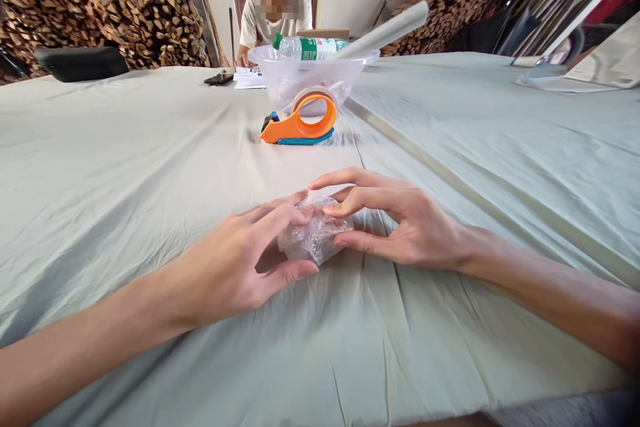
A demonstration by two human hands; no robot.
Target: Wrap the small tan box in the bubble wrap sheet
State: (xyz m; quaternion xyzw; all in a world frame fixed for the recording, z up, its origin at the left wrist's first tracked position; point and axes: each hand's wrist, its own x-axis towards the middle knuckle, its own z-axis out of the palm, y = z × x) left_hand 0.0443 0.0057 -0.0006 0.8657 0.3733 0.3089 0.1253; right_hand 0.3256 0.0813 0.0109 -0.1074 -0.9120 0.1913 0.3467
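Crosswise — bubble-wrap bundle (315, 237) between hands.

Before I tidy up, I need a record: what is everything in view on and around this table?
bundle: 1, clear bubble wrap, table centre, between both hands
tape dispenser: 1, orange with blue, beyond the bundle
bowl: 1, clear plastic, behind the dispenser
bottle: 1, clear with green label and cap, lying across the bowl
roll: 1, white, resting on the bowl rim
cloth: 1, pale green, covering the table
papers: white, far edge
person: 1, light shirt, seated across
wood: brown stacks, back wall
left hand: 1, fingers on the bundle
right hand: 1, fingers on the bundle
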